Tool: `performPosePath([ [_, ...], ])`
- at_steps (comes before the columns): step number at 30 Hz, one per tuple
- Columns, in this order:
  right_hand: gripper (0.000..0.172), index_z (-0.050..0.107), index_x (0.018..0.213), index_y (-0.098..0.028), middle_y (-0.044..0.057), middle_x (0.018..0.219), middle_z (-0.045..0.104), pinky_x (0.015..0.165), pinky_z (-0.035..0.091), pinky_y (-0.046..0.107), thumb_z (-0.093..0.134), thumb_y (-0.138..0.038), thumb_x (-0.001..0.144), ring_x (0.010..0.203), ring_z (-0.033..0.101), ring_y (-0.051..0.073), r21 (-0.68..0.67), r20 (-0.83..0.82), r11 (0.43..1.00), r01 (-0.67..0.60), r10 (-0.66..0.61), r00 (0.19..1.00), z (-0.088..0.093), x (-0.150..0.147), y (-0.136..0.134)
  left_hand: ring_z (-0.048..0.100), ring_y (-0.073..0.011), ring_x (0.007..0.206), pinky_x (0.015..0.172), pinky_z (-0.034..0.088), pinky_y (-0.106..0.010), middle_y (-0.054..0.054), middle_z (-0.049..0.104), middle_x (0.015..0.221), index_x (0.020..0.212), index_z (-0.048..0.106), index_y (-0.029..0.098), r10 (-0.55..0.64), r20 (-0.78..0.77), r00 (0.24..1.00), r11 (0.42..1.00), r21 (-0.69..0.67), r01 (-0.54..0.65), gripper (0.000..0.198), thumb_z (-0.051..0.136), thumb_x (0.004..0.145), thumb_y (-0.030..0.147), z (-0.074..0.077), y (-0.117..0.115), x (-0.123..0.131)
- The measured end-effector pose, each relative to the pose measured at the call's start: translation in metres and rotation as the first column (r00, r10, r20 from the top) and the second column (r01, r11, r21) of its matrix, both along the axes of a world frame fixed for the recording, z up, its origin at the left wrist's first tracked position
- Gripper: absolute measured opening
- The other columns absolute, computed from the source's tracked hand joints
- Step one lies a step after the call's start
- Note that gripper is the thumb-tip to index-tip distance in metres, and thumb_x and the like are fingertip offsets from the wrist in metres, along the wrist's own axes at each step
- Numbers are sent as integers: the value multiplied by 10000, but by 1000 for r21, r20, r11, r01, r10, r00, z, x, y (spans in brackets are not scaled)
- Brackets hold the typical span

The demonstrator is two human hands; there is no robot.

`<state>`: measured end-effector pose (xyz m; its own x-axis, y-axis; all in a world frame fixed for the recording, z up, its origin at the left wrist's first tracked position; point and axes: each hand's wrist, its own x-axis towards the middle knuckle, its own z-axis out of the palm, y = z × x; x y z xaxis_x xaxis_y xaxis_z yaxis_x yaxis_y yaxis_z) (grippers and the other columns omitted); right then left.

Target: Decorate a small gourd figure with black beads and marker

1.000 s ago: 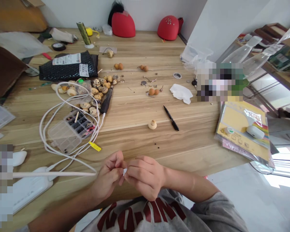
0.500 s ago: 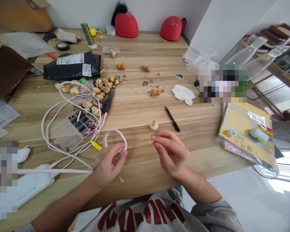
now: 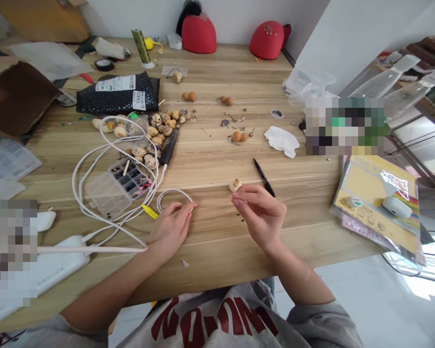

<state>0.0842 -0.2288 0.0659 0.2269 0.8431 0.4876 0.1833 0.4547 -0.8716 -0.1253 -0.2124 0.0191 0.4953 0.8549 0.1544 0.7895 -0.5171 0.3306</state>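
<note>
My left hand [image 3: 170,229] lies at the table's near side, its fingers on a thin white cable loop [image 3: 174,195] and appearing to pinch it. My right hand [image 3: 261,215] is to the right, with thumb and forefinger closed together and nothing visible between them. Its fingertips are just below a small pale gourd-shaped wooden piece [image 3: 235,184] without touching it. A black marker pen [image 3: 264,177] lies just above the back of my right hand, partly hidden by it.
A compartment box [image 3: 119,187] sits left of my left hand, inside loose white cables [image 3: 94,193]. Beyond lie patterned gourds [image 3: 155,130], a black pen-shaped tool [image 3: 169,147] and a black padded bag [image 3: 118,94]. A white tissue [image 3: 282,141] and plastic-wrapped packets [image 3: 377,205] are on the right.
The hands came apart after being together at the middle. My right hand moved up toward the wooden piece, and the white loop now lies flatter under my left hand.
</note>
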Motion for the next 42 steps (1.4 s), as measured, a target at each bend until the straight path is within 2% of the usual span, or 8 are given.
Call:
performPosePath([
  [11, 228, 727, 978, -247, 41, 860, 628, 717, 511, 278, 554, -162, 857, 788, 601, 125, -196, 114, 951, -239, 265, 958, -14, -10, -2, 524, -261, 1074, 953, 423, -440, -107, 604, 1155, 1087, 591, 163, 74, 52, 996, 996, 43, -76, 270, 484, 873, 290, 4, 0, 1],
  [15, 227, 710, 1019, -198, 56, 898, 643, 759, 518, 258, 558, -161, 854, 823, 616, 125, -228, 161, 925, -306, 345, 925, -17, -13, -3, 582, -212, 997, 908, 460, -368, -86, 634, 1056, 1007, 599, 171, 44, 272, 961, 998, 23, -52, 195, 522, 863, 279, 12, -7, 3],
  [19, 414, 561, 1250, -151, 114, 1083, 617, 887, 505, 313, 432, -75, 864, 1000, 600, 160, -237, 244, 868, -437, 488, 838, -18, -17, -3, 622, -159, 877, 810, 503, -281, -49, 664, 974, 1037, 574, 189, 79, 407, 910, 995, -83, -50, 226, 580, 838, 296, 13, -15, 3],
  [27, 680, 256, 1451, -147, 157, 1284, 465, 1049, 404, 386, 404, -20, 799, 1242, 446, 192, -309, 257, 723, -618, 689, 677, -20, -21, -6, 636, -147, 756, 750, 514, -271, -32, 687, 849, 916, 615, 179, 170, 456, 874, 984, -29, -177, 167, 602, 805, 302, 11, -13, 6],
  [30, 726, 209, 1465, -145, 156, 1280, 443, 1003, 446, 361, 471, -66, 793, 1208, 455, 189, -366, 205, 665, -651, 740, 640, -19, -21, -7, 629, -135, 730, 735, 504, -255, -27, 686, 807, 879, 625, 171, 152, 476, 866, 983, 16, -181, 112, 590, 811, 253, 12, -12, 5],
  [34, 732, 232, 1459, -139, 158, 1262, 443, 736, 542, 254, 524, -119, 789, 1051, 521, 170, -425, 130, 617, -662, 766, 630, -17, -19, -8, 626, -131, 720, 719, 495, -249, -32, 684, 783, 849, 635, 158, 117, 491, 863, 986, 46, -159, 79, 585, 816, 208, 12, -11, 4],
  [37, 617, 372, 1401, -160, 140, 1246, 472, 599, 514, 202, 539, -147, 807, 875, 547, 120, -424, 101, 652, -628, 724, 683, -17, -19, -7, 629, -134, 728, 722, 495, -255, -37, 689, 775, 801, 644, 160, 105, 524, 845, 989, 34, -144, 82, 573, 821, 196, 12, -11, 4],
  [42, 268, 666, 1082, -173, 69, 1003, 613, 598, 479, 207, 609, -207, 823, 771, 559, 98, -355, 111, 806, -474, 540, 834, -21, -21, -4, 633, -141, 719, 699, 507, -261, -34, 689, 739, 720, 655, 168, 156, 597, 787, 983, -170, -65, 117, 592, 796, 230, 14, -13, 7],
])
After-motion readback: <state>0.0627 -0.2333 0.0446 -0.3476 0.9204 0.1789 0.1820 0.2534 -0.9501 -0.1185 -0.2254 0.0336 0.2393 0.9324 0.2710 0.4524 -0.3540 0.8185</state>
